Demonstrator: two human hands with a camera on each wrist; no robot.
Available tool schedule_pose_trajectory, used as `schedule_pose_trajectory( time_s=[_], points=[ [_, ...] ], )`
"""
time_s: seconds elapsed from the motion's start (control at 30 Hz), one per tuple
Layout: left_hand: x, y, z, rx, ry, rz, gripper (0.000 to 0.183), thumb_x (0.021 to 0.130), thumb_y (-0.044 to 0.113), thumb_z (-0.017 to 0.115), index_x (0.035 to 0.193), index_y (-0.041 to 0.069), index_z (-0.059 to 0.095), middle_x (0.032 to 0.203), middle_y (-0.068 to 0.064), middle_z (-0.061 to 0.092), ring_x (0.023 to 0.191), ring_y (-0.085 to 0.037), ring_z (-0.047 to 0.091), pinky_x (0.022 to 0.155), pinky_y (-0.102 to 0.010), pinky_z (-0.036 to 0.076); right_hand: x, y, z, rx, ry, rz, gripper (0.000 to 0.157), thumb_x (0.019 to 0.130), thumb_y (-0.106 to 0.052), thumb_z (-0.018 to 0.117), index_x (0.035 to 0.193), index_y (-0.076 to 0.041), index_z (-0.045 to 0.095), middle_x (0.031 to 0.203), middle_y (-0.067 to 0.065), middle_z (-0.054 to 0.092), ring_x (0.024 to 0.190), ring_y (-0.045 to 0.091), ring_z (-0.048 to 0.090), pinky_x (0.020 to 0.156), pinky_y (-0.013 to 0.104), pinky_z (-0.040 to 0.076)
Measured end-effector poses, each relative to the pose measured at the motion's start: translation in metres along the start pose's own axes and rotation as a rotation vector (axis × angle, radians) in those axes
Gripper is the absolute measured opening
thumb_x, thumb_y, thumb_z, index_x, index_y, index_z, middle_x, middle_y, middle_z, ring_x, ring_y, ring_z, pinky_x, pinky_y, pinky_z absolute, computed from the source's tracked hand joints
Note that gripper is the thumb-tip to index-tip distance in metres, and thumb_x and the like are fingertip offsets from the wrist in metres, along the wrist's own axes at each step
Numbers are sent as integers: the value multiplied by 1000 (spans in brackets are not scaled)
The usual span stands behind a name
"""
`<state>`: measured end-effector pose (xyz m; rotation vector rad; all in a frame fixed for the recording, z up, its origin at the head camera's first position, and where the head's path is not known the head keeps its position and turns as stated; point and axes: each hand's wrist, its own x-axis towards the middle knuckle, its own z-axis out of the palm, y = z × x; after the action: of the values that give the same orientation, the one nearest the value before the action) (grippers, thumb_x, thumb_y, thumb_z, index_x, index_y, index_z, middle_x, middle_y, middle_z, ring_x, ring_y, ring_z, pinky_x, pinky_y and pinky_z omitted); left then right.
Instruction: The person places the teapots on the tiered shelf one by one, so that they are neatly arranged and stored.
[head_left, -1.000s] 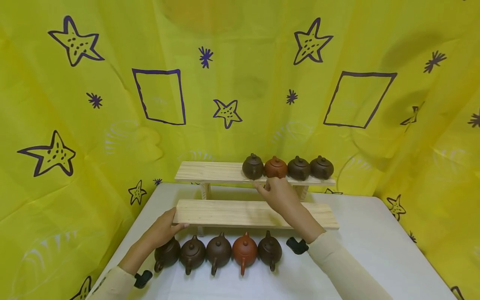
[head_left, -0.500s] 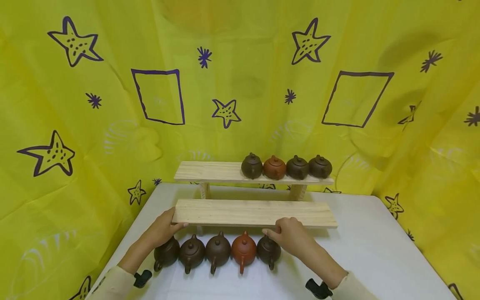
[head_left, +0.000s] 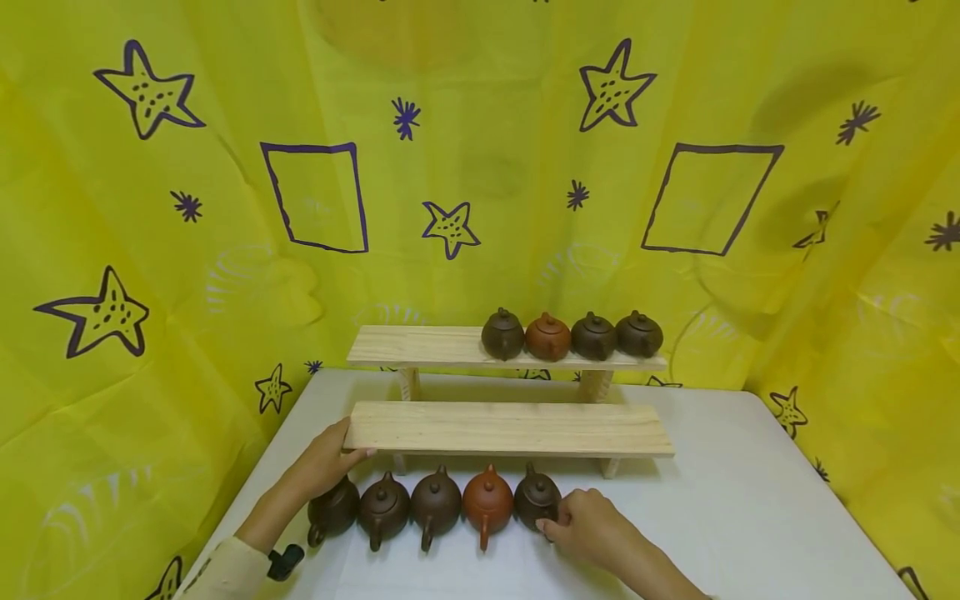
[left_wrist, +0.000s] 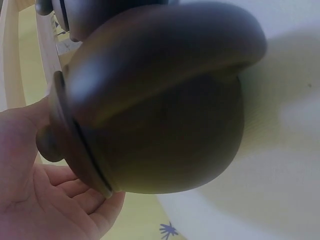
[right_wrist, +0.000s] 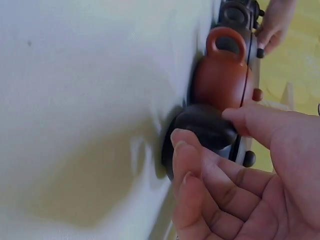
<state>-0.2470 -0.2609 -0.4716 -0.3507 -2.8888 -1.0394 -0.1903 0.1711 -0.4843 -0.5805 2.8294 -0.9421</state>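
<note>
Right hand (head_left: pixel 592 527) pinching dark teapot (head_left: pixel 537 495), left hand (head_left: pixel 327 460) relaxed — touching lower shelf (head_left: pixel 510 427)

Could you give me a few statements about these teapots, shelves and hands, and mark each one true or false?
1. Four teapots stand on the upper shelf. True.
2. The lower shelf holds two teapots. False: it is bare; five pots stand on the table in front of it.
3. The right hand touches the dark teapot at the right end of the front row. True.
4. The left hand lifts the red teapot. False: it rests at the lower shelf's left end, beside the leftmost pot.
5. Only one pot on the upper shelf is red. True.
</note>
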Motion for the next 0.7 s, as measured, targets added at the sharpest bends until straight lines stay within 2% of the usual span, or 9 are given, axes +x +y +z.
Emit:
schedule_pose_trajectory(
  time_s=[0.13, 0.23, 0.4, 0.5, 0.7],
  points=[
    [1, -1, 1, 8, -6, -8, 74, 101, 26, 73, 150, -18, 40, 143, -39, 54, 134, -51, 54, 111, -64, 44, -2, 3, 1, 4, 14, -4, 45, 93, -24, 77, 56, -16, 53, 56, -11, 47, 51, 4, 39, 48, 21, 33],
    [1, -2, 1, 2, -8, -6, 74, 101, 27, 73, 149, -18, 40, 143, -38, 55, 134, -51, 55, 111, -64, 44, -4, 4, 6, -29, 16, 13, 43, 95, -25, 75, 59, -16, 55, 58, -9, 47, 52, 5, 40, 48, 23, 34],
    [1, -2, 1, -4, -2, 12, 73, 101, 28, 74, 147, -18, 42, 138, -37, 59, 130, -49, 58, 108, -63, 46, -8, 3, 19, -82, 56, -10, 34, 100, -27, 73, 71, -11, 63, 60, -8, 51, 53, 6, 45, 48, 24, 38],
    [1, -2, 0, 4, -9, 8, 75, 101, 29, 73, 148, -19, 40, 138, -38, 58, 130, -50, 57, 108, -64, 46, -8, 3, 23, -77, 67, -14, 31, 101, -25, 72, 78, -5, 66, 61, -6, 55, 52, 6, 49, 48, 24, 41],
    [0, -1, -1, 1, -25, -15, 78, 102, 31, 72, 150, -19, 37, 141, -39, 55, 133, -52, 55, 109, -64, 44, -8, 2, 25, -55, 64, -5, 28, 102, -22, 70, 83, -3, 68, 65, -3, 61, 56, 5, 53, 51, 24, 44]
  ],
)
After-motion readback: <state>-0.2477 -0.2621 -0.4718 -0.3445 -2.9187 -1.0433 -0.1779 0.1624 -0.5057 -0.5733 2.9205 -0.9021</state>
